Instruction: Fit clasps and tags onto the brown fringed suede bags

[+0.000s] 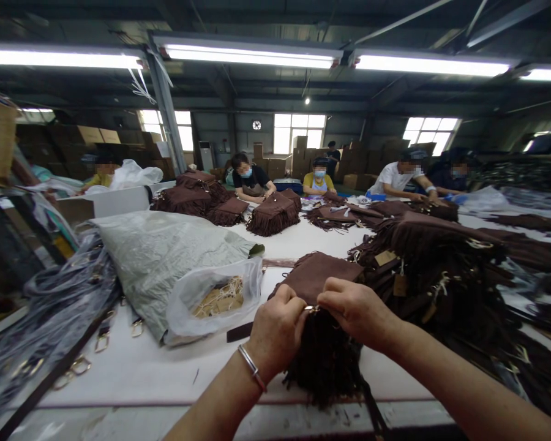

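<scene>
A dark brown fringed bag (pixel 324 272) lies on the white table in front of me, its fringe hanging over the near edge. My left hand (pixel 278 327) is closed, thumb and fingers pinching a small gold-coloured metal clasp (pixel 311 309) at the bag's near side. From the other side my right hand (pixel 356 306) is also closed, its fingertips pinched at the same metal piece. Exactly what sits between the right fingertips is hidden. A dark strap end (pixel 239 332) sticks out left of my left hand.
A grey-green sack (pixel 142 263) holding tan tags (pixel 223 297) stands to the left. Beyond it lie plastic-wrapped straps (pixel 73 294) with gold buckles. A tall pile of brown fringed bags (pixel 441 257) rises at right. Several people work across the table (pixel 321 242).
</scene>
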A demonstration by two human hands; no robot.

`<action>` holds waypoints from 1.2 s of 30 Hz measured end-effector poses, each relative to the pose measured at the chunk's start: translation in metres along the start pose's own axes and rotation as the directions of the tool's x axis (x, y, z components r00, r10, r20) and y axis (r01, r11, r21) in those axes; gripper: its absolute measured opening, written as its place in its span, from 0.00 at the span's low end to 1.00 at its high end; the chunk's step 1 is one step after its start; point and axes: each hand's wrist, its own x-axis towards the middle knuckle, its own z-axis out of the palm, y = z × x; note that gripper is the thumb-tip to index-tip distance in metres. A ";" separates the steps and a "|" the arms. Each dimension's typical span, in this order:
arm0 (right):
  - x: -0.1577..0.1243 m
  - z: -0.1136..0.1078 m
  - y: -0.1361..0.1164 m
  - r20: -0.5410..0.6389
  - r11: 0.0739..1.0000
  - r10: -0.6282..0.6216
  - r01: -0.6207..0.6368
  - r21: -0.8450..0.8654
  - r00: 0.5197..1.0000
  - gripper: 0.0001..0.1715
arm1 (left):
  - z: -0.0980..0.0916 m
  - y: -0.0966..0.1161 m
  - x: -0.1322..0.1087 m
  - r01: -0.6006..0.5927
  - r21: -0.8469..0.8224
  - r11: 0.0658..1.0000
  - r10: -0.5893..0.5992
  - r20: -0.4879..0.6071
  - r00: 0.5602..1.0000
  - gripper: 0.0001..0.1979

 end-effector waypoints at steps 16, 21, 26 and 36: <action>0.020 0.020 0.004 0.105 0.810 0.404 -0.408 0.421 0.909 0.15 | 0.018 0.005 0.002 -0.027 0.021 0.999 0.031 -0.215 0.976 0.10; 0.021 0.020 0.004 0.113 0.797 0.411 -0.416 0.439 0.905 0.14 | 0.030 0.008 -0.001 -0.090 0.073 0.993 0.099 -0.132 0.986 0.13; -0.001 0.004 -0.002 0.052 0.876 0.309 -0.306 0.372 0.950 0.10 | 0.019 0.014 -0.009 -0.029 -0.466 0.884 -0.041 -0.140 0.989 0.10; -0.067 0.022 -0.042 -0.179 0.983 0.177 -0.184 -0.023 0.968 0.11 | 0.053 0.020 -0.049 0.415 -0.910 -0.005 -0.351 0.390 0.851 0.13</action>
